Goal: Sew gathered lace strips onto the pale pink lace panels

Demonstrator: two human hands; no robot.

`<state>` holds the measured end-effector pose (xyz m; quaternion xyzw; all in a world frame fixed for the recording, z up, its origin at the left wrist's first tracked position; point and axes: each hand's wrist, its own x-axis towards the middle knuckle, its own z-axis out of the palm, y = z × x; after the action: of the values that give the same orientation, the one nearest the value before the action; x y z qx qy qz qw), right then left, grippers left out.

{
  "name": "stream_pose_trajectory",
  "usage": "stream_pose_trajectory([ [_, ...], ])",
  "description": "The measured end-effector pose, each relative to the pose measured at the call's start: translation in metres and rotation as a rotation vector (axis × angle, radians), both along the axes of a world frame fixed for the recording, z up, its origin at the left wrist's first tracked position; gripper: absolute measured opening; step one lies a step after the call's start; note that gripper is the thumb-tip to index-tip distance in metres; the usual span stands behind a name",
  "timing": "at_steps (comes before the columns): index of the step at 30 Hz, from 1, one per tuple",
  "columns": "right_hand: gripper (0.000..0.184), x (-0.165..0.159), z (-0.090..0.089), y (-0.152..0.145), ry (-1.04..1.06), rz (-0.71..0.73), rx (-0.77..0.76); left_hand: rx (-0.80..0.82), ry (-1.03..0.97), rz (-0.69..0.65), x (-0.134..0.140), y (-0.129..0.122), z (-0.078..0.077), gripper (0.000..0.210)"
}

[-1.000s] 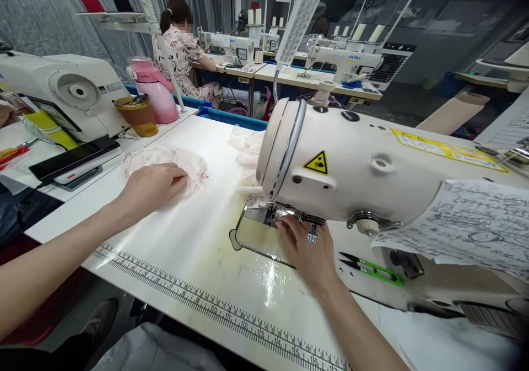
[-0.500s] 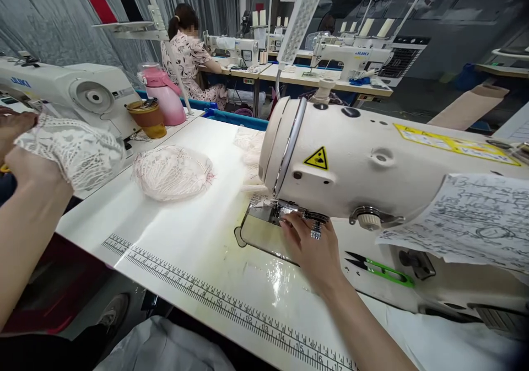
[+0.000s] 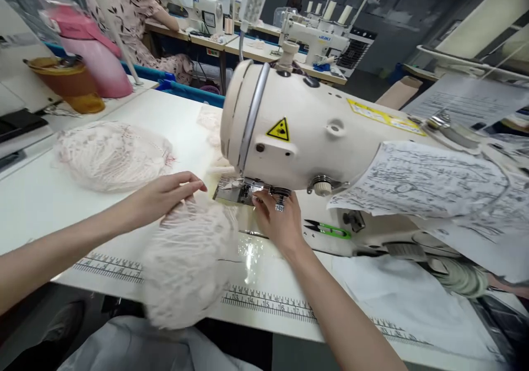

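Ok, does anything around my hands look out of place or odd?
Two things: the scribbled sheet droops askew across the sewing machine, and stray red threads poke from the lace piece lying at left, perhaps untrimmed.

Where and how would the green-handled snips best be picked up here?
Probably with the right hand, the grip on the green handle, coming in low from the wearer's near side. The snips lie flat with their dark blades pointing left, toward that hand, and the sewing machine's arm stands beyond them.
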<state>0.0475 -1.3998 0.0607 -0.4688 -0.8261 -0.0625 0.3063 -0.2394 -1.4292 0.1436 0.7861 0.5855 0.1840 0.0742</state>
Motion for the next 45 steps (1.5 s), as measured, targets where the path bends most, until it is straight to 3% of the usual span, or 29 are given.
stream_pose_trajectory([
  [3, 0.029, 0.001, 0.000, -0.001, -0.029, -0.035, -0.078, 0.206, 0.154, -0.059, 0.021, -0.010, -0.005, 0.039],
  [4, 0.030, 0.001, 0.001, -0.002, -0.039, -0.038, -0.104, 0.316, 0.197, -0.139, 0.031, -0.017, -0.008, 0.035],
  [6, 0.033, 0.002, 0.002, -0.004, -0.041, -0.030, -0.135, 0.407, 0.202, -0.447, 0.052, -0.032, -0.018, 0.029],
  [7, 0.034, 0.003, 0.004, -0.005, -0.033, -0.022, -0.134, 0.426, 0.219, -0.535, 0.062, -0.039, -0.025, 0.030],
  [9, 0.037, 0.005, 0.006, -0.007, -0.005, -0.001, -0.106, 0.425, 0.257, -0.590, 0.076, -0.047, -0.040, 0.039],
  [12, 0.041, 0.008, 0.009, -0.010, -0.009, 0.050, -0.073, 0.380, 0.262, -0.541, 0.079, -0.046, -0.053, 0.047],
  [16, 0.040, 0.006, 0.010, -0.014, -0.065, 0.131, -0.127, 0.320, 0.270, -0.482, 0.065, -0.032, -0.049, 0.051],
  [21, 0.041, 0.002, 0.003, -0.021, -0.096, -0.014, -0.207, 0.389, 0.285, -0.538, 0.060, -0.013, -0.048, 0.050],
  [28, 0.046, 0.000, 0.000, -0.024, -0.301, -0.051, -0.064, 0.417, 0.204, -0.541, 0.054, 0.000, -0.061, 0.046],
  [34, 0.044, -0.006, 0.003, -0.021, -0.308, -0.050, 0.020, 0.424, 0.205, -0.583, 0.045, 0.005, -0.058, 0.046],
  [45, 0.035, -0.002, 0.006, -0.014, -0.228, 0.027, 0.054, 0.354, 0.206, -0.530, 0.053, 0.006, -0.057, 0.049],
])
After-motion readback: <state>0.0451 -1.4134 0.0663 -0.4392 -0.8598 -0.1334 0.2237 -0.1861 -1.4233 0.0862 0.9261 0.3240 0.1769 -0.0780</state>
